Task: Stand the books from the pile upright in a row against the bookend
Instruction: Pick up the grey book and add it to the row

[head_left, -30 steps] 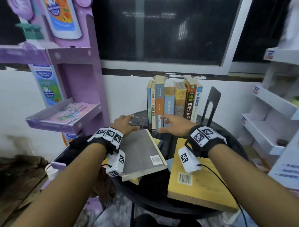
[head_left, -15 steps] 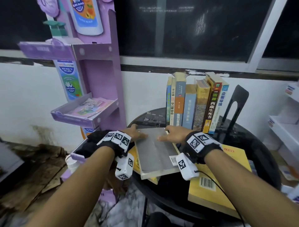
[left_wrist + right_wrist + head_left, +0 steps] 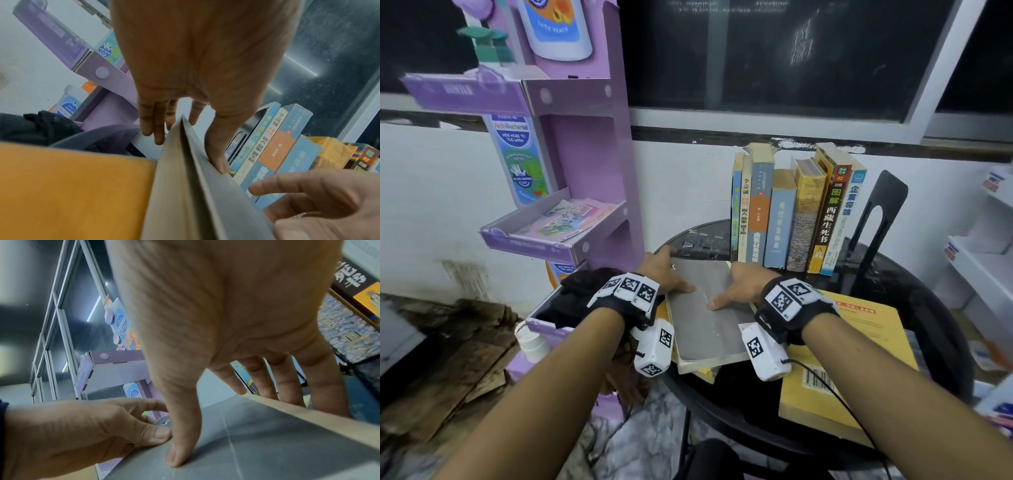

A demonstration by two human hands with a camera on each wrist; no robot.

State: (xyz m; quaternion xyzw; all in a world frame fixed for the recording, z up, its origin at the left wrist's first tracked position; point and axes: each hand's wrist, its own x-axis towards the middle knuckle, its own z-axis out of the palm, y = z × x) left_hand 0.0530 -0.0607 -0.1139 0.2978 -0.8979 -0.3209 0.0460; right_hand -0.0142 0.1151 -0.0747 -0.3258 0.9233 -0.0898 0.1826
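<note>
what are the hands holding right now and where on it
Both hold the grey book from the pile. The left hand grips its left edge, the right hand its right edge, thumbs on the cover, fingers over the sides.

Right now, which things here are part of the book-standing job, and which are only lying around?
Part of the job:
- grey book, gripped by left hand and right hand
- yellow book, flat on the table
- row of upright books
- black bookend

Only lying around:
- purple display stand
- leaflets in its tray
- white shelves
</note>
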